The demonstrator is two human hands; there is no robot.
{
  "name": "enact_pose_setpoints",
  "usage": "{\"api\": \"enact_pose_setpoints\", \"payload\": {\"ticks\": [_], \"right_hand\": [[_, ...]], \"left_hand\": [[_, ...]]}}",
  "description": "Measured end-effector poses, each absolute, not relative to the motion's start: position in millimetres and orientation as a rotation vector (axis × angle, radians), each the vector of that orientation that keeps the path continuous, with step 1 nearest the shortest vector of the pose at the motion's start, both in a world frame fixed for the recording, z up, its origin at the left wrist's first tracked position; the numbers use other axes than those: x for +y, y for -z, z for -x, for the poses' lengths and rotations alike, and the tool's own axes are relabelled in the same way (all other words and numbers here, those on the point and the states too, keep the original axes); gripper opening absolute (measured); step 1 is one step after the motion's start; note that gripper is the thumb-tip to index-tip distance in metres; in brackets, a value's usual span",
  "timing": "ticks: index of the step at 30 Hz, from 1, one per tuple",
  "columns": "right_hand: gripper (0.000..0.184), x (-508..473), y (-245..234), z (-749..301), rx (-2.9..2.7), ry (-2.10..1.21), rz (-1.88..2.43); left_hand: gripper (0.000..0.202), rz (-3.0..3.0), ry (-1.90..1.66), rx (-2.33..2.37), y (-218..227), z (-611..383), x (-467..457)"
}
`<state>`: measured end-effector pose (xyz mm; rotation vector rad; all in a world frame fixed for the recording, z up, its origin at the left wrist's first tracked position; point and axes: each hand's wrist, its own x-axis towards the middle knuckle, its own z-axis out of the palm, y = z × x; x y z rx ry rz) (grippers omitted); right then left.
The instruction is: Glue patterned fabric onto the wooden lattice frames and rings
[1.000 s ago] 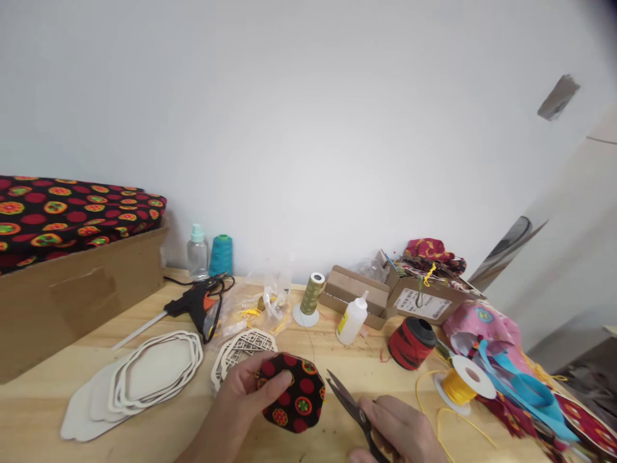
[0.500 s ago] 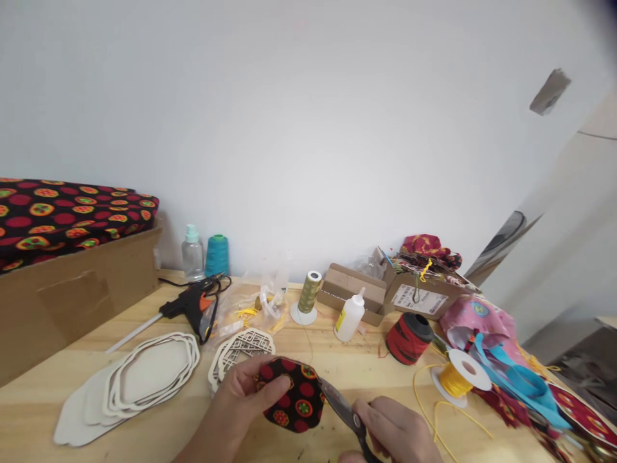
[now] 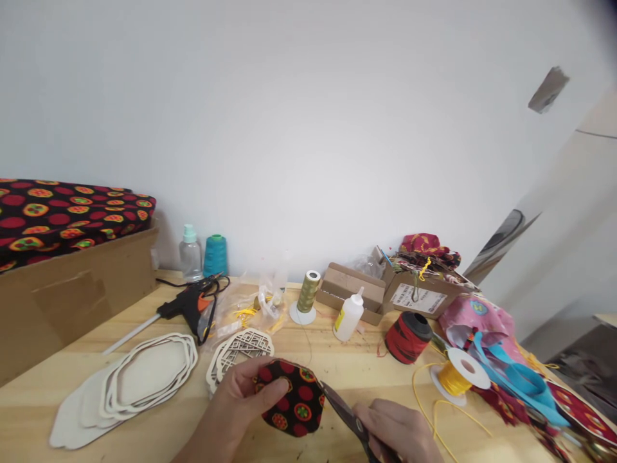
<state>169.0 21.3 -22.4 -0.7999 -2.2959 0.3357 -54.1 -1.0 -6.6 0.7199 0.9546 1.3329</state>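
My left hand (image 3: 250, 395) pinches a black fabric-covered piece (image 3: 293, 405) patterned with red dots and bright flower shapes, thumb on its face and fingers behind. My right hand (image 3: 398, 427) is closed around a pair of dark scissors (image 3: 344, 409), partly cut off by the lower frame edge. The scissor tips reach the right upper edge of the fabric piece; whether they touch it is hard to tell. Just behind my left hand lie pale lattice-cut wooden pieces (image 3: 243, 350).
Pale frames and boards (image 3: 130, 386) lie at left below a black glue gun (image 3: 187, 305). Further back are a green thread spool (image 3: 308, 292) and a white glue bottle (image 3: 349, 317). Red cord (image 3: 408, 341) and yellow cord (image 3: 453, 381) stand at right. Patterned cloth (image 3: 72, 215) fills a cardboard box.
The scissor blades look slightly more apart, and the fingers of my right hand have shifted on the handles. The fabric piece stays in my left hand, tilted slightly differently.
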Motion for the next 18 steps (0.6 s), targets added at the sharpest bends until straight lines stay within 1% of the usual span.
{"api": "enact_pose_setpoints", "payload": {"ticks": [3,11,18], "right_hand": [[0.056,21.9,24.6,-171.0,-2.299,-0.387,0.810],[0.048,18.9,19.9,-169.4,-2.326,-0.068,0.773],[0.046,19.5,18.6,-169.2,-2.324,-0.075,0.761]], "left_hand": [[0.020,-0.719,-1.331,0.970,6.3,54.5,-1.2],[0.019,-0.773,-1.280,0.934,11.4,56.1,-0.7],[0.020,-0.789,-1.265,0.903,10.3,57.0,0.8]]}}
